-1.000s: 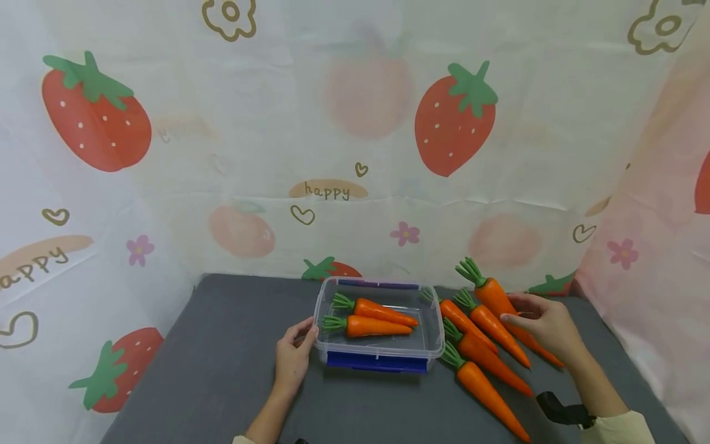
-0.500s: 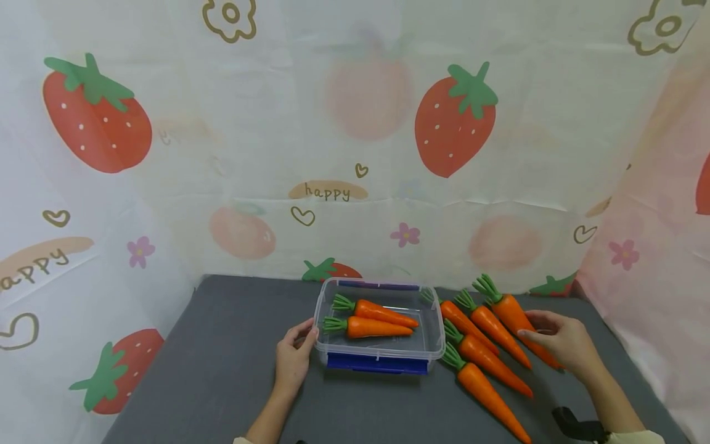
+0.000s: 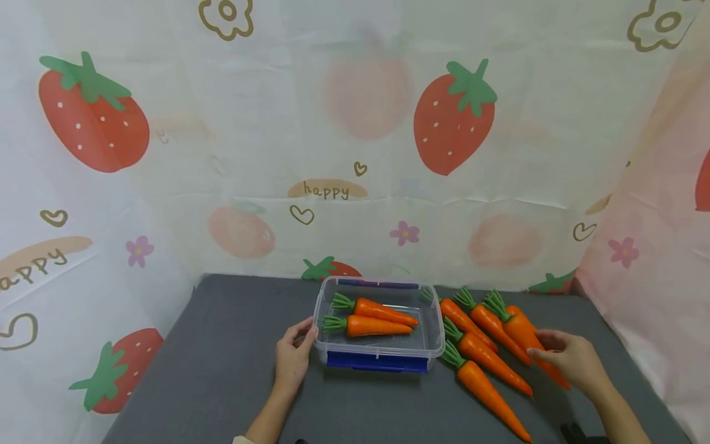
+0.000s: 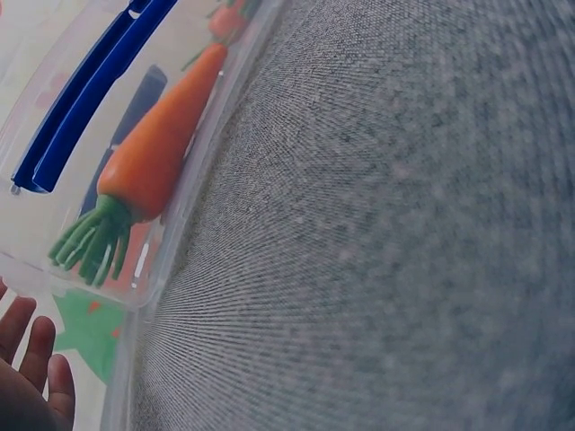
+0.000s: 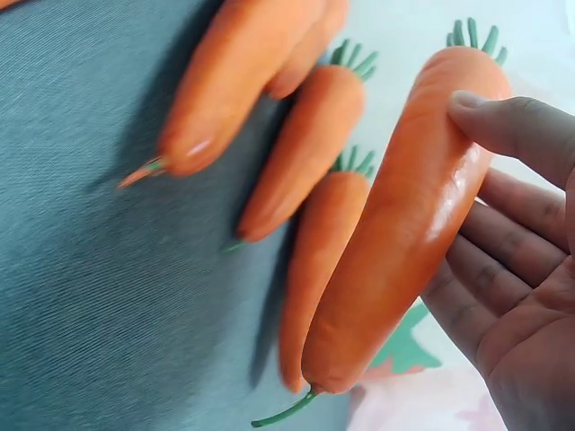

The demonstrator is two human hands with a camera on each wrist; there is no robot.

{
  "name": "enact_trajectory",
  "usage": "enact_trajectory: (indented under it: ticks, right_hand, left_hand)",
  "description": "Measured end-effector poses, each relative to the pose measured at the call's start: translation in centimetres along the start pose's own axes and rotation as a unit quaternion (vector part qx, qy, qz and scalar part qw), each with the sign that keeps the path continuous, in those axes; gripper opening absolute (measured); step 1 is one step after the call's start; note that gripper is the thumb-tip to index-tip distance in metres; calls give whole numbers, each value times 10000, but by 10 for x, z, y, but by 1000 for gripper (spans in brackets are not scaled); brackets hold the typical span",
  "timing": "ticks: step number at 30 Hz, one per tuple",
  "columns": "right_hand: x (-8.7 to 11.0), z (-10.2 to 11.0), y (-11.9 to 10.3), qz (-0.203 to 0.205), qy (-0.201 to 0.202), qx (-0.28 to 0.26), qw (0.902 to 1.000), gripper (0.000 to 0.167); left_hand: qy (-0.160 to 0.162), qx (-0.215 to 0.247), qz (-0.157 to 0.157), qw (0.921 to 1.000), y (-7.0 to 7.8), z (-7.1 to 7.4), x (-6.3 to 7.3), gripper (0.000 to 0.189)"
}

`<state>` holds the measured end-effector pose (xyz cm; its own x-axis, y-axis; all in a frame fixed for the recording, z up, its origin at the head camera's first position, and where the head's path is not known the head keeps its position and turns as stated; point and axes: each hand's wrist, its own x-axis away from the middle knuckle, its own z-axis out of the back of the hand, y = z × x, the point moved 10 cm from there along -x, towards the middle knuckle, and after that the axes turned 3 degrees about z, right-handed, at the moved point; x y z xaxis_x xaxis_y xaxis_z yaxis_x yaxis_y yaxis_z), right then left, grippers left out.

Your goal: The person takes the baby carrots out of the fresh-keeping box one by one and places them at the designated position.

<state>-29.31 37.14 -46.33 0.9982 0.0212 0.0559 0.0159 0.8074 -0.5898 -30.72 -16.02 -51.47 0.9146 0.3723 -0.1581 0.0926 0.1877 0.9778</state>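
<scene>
My right hand (image 3: 574, 361) pinches an orange carrot (image 3: 524, 333) with a green top, at the right of the table. In the right wrist view, the thumb lies on the near face of this carrot (image 5: 409, 224), with the fingers behind it. A clear plastic box (image 3: 377, 353) with blue latches stands at mid-table, and two carrots (image 3: 379, 326) lie inside it. At the box's left end, my left hand (image 3: 294, 354) rests against the wall by the rim. Its fingers (image 4: 38, 346) look fairly straight beside the box corner in the left wrist view.
Several loose carrots (image 3: 493, 361) lie slanted between the box and my right hand; one more (image 3: 516, 310) is partly hidden behind the held carrot. Grey cloth (image 3: 233, 345) covers the table. A printed curtain (image 3: 366, 123) hangs behind and at both sides.
My right hand has moved right and towards me, and the carrot in it has come down and nearer. My left hand and the box have stayed in place.
</scene>
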Motion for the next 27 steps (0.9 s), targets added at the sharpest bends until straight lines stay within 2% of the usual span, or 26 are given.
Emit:
enact_trajectory:
  ticks: [6,9,11,14,16,21,27]
  right_hand:
    - [-1,-11,16,-187,-263,114,9994,76]
    - [-1,-16,24,-343,-397,127,9985,78]
    - [0,-19,30,-425,-453,153,9979,78]
    - [0,-21,33,-429,-495,199,9977,76]
    - [0,-23,35,-446,-500,210,9975,75]
    - [0,-28,39,-421,-530,270,9973,74]
    - [2,-31,44,-390,-639,453,9962,75]
  left_hand:
    - [8,105,-74,9999,2,0,1,27]
    - [71,148,-236,9996,5,1,2,27]
    - [146,217,-467,9986,8,2,3,27]
    - [205,277,-628,9974,9,3,3,27]
    - [184,283,-555,9979,8,2,3,27]
    - [19,218,-82,9997,3,0,1,27]
    - [-30,207,40,9998,2,0,1,28]
